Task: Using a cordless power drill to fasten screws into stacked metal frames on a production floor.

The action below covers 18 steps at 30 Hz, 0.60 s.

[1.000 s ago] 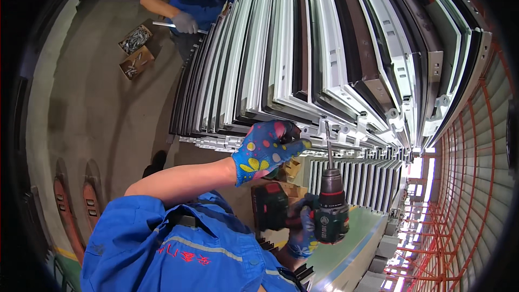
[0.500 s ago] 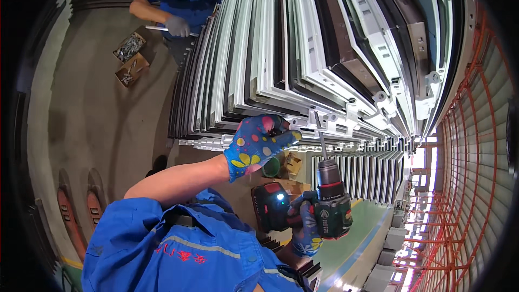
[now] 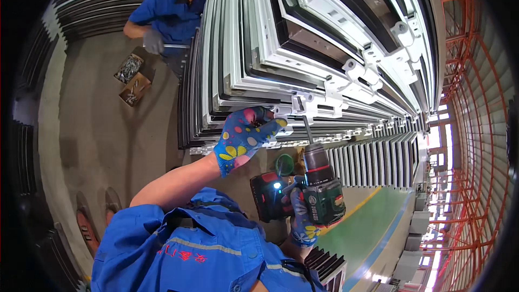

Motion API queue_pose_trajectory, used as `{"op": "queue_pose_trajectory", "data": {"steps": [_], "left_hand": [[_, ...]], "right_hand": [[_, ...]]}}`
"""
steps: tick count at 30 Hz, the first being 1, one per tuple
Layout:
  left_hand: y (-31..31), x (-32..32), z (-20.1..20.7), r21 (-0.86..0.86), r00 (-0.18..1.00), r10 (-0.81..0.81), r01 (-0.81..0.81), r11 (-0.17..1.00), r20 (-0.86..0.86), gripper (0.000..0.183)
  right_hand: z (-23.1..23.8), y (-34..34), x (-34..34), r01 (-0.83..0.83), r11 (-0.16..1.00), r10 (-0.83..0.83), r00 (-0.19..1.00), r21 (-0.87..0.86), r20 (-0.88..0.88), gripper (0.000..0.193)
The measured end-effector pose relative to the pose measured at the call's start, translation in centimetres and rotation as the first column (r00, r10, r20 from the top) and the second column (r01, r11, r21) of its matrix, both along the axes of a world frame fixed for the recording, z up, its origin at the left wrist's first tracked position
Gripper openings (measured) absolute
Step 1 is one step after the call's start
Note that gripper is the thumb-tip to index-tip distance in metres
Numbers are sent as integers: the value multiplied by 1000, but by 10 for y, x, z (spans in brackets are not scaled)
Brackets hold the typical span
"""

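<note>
My right hand, in a blue flowered glove, is wrapped round the grip of a dark green and black cordless drill. The drill's long bit points up at a white hinge on the edge of the stacked frames. My left hand, gloved in the same pattern, is beside that hinge. Its fingers are curled in and its thumb reaches toward the white metal. What lies inside the curled fingers is hidden. A lit battery pack sits at the drill's base.
A co-worker in blue stands at the far left, a grey-gloved hand on a pale rod. Open boxes of metal parts lie on the floor nearby. More frames stand at the right, and a green bucket is below.
The view has shifted, so the frames appear nearer and turned. Both my hands and the drill sit a little further left in the picture, still beside a white hinge.
</note>
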<state>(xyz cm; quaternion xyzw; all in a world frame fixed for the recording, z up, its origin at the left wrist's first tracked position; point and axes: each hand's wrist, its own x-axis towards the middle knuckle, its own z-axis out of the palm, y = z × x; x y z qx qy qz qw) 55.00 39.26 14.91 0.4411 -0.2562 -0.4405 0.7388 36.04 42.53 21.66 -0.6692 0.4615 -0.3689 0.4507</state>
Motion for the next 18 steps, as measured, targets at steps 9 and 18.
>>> {"op": "queue_pose_trajectory", "data": {"steps": [9, 18], "left_hand": [[4, 0, 5, -42, 999, 44, -45, 998, -21, 22], [8, 7, 9, -73, 976, 74, -60, 995, 204, 23]], "right_hand": [[3, 4, 1, 1, 1000, 2, 995, 27, -103, 18], [5, 4, 6, -5, 1000, 7, 997, 24, -73, 14]]}}
